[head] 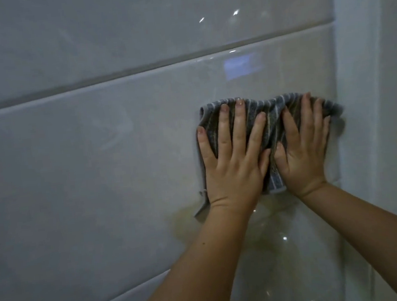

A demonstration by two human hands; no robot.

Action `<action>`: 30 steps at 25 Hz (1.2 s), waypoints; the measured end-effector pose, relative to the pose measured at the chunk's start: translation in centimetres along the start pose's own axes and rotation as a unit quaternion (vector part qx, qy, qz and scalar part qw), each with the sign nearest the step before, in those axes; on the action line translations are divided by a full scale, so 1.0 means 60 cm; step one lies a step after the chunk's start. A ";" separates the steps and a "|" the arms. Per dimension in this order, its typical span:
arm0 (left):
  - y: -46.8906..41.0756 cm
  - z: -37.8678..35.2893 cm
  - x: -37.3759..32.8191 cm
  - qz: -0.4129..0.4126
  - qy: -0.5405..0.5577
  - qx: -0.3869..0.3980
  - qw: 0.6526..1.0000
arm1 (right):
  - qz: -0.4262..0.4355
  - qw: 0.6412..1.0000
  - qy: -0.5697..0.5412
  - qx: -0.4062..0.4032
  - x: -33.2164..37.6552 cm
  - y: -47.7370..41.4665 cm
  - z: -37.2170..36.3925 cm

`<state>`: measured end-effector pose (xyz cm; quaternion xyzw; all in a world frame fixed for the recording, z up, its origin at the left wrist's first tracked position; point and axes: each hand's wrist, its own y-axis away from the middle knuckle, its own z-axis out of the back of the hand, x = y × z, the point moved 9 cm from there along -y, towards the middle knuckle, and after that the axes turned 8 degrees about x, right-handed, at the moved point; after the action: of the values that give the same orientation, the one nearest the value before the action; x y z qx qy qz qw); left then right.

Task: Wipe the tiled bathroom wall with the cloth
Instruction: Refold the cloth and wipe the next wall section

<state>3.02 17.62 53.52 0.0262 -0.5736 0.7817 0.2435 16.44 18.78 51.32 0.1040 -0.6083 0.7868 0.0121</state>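
A grey and brown striped cloth (273, 128) lies flat against the glossy pale tiled wall (97, 172), at the right end of the middle tile. My left hand (232, 161) presses on the cloth's left half with fingers spread and straight. My right hand (304, 147) presses on the right half, fingers also straight, thumb beside my left thumb. A corner of the cloth hangs below my left wrist.
A vertical white corner strip (358, 110) borders the tiles just right of the cloth. Horizontal grout lines (112, 73) run above and below the middle tile. A yellowish smudge (182, 224) shows on the tile under my left wrist.
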 end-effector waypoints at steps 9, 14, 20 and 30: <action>0.108 0.076 0.202 0.041 -0.039 0.000 0.998 | 0.026 1.000 -0.013 0.000 0.222 0.040 -0.007; 0.197 0.120 0.333 0.052 -0.076 0.003 0.996 | 0.078 0.997 -0.020 0.012 0.366 0.081 -0.024; 0.323 0.146 0.463 0.065 -0.109 0.015 0.992 | 0.118 0.992 -0.034 0.027 0.529 0.140 -0.047; 0.383 0.084 0.379 0.111 -0.080 0.040 0.990 | 0.237 0.971 -0.008 0.034 0.461 0.200 -0.061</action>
<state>-27.62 15.86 42.18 0.0344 -0.5591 0.8214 0.1072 -12.91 16.19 43.96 -0.0365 -0.5889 0.7864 -0.1826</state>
